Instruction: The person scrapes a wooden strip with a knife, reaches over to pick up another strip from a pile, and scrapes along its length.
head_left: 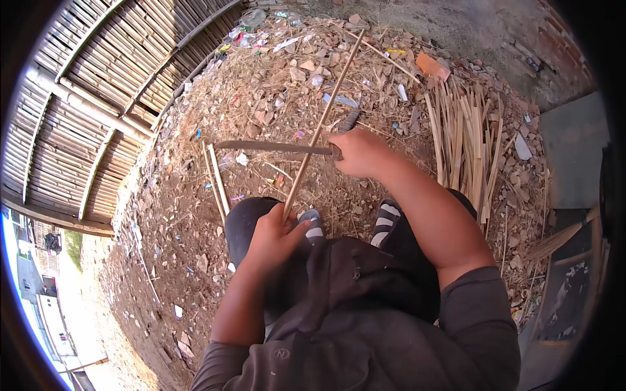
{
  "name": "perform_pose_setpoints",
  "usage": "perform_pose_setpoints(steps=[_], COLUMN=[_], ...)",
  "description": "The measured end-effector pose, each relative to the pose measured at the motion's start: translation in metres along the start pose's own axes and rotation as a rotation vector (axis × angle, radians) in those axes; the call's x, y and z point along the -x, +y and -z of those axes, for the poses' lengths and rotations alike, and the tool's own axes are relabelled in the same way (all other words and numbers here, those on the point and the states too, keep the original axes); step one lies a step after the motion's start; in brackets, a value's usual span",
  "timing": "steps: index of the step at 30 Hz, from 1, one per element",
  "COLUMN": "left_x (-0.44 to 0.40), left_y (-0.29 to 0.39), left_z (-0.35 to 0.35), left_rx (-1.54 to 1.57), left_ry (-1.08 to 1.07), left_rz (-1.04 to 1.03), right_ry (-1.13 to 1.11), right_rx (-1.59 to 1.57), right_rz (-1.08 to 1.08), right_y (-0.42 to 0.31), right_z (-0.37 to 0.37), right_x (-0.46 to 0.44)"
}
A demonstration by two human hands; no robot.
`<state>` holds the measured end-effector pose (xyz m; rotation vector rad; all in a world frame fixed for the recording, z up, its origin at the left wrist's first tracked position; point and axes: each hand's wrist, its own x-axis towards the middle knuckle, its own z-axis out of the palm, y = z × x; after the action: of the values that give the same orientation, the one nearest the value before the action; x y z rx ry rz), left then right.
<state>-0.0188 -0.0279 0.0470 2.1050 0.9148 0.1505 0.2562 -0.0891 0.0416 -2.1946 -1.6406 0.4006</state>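
My left hand (pixel 277 233) is closed round the lower end of a long thin strip of bamboo or wood (pixel 327 107), which slants up and to the right. In my right hand (pixel 357 153) is the handle of a long, dark, narrow blade (pixel 264 146). The blade points left and crosses the strip just left of my right hand. My right fingers are wrapped round the handle, whose ridged end sticks out above them. Both hands are above and in front of my knees.
Many split strips (pixel 464 140) lie in a pile on the right, and two more (pixel 218 179) lie at the left. Rubble and litter cover the ground (pixel 195 260). A bamboo fence (pixel 98 98) stands upper left, a wall (pixel 476 32) upper right, and grey panels (pixel 570 150) at the far right.
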Motion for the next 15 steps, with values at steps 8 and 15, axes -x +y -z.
perform_pose_setpoints(steps=[8,15], left_x=[-0.002,0.001], left_y=[-0.003,-0.003], left_z=[-0.002,-0.002], left_rx=[-0.082,0.012], left_ry=[-0.025,-0.021], left_rz=[-0.045,-0.007], right_ry=[0.084,0.18], right_rx=[-0.073,-0.201], right_rz=[-0.103,-0.143], right_y=[0.038,0.061], right_z=[-0.011,-0.015], right_x=[-0.017,-0.019])
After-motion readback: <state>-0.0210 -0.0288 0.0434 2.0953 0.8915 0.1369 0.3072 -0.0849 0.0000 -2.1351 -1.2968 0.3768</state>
